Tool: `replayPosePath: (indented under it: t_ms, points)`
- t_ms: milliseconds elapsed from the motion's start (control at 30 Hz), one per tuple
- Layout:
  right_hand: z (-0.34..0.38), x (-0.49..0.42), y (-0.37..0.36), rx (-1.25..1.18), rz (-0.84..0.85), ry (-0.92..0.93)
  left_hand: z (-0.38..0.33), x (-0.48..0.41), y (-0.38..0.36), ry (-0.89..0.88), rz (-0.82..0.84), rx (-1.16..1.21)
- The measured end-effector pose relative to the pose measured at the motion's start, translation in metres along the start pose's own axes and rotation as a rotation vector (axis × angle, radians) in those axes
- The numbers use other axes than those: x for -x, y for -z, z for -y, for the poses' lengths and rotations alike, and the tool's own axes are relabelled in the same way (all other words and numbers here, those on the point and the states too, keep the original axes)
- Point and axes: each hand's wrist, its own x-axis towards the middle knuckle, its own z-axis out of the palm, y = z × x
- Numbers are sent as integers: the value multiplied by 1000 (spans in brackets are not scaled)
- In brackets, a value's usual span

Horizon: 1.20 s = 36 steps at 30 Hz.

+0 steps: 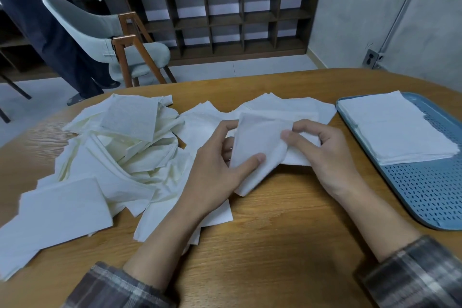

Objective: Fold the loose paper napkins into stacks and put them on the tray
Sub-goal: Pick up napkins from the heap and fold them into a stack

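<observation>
Napkin (260,147) pinched between left hand (215,170) and right hand (325,155) (above table).

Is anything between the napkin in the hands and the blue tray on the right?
Nothing visible. The left hand and right hand pinch the napkin, and only bare table lies between it and the tray. A napkin stack covers the tray's far part; its near part is bare.

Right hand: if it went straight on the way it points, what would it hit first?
The napkin that the right hand already pinches. Just beyond it, probably the left hand, though depth is unclear.
</observation>
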Motion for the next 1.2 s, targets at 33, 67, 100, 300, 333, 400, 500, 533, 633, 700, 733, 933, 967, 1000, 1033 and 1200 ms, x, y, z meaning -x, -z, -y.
replayPosePath:
  t_ms: [33,67,100,300,333,400,500,533,633,700,733,933,967,1000,1033,1200]
  points:
    - [0,-2,1,-59,-27,-22,1,-2,2,18,0,25]
    - [-1,-3,3,-112,-41,-47,2,-4,4,35,-17,66]
    - [-2,-4,4,-149,-50,-65,2,-5,7,48,-46,108]
    - [0,-3,2,-205,126,-170,0,-6,14,-13,-227,135]
    - [2,-1,0,-227,168,-184,0,-6,15,-20,-218,122]
    - [8,2,-1,-248,232,-203,-2,-7,17,-29,-158,123]
    - [12,4,-3,-262,295,-238,-5,-7,19,-33,-51,136]
    - [13,4,-3,-248,312,-247,-5,-7,19,-40,-35,112]
    - [10,6,-5,-174,322,-250,-3,-7,18,-71,-8,-1]
    - [9,6,-6,-130,314,-242,-1,-8,20,-93,4,-56]
    - [9,6,-6,-119,312,-242,0,-8,21,-99,9,-64]
    - [13,6,-6,-101,339,-219,2,-8,23,-81,64,-57]
    - [14,6,-7,-91,337,-215,3,-9,23,-83,58,-63]
    - [14,6,-7,-84,336,-212,4,-8,22,-86,59,-67]
    - [15,6,-8,-80,330,-211,4,-8,20,-93,59,-75]
    - [19,6,-10,-58,257,-162,12,-9,15,-96,-98,-119]
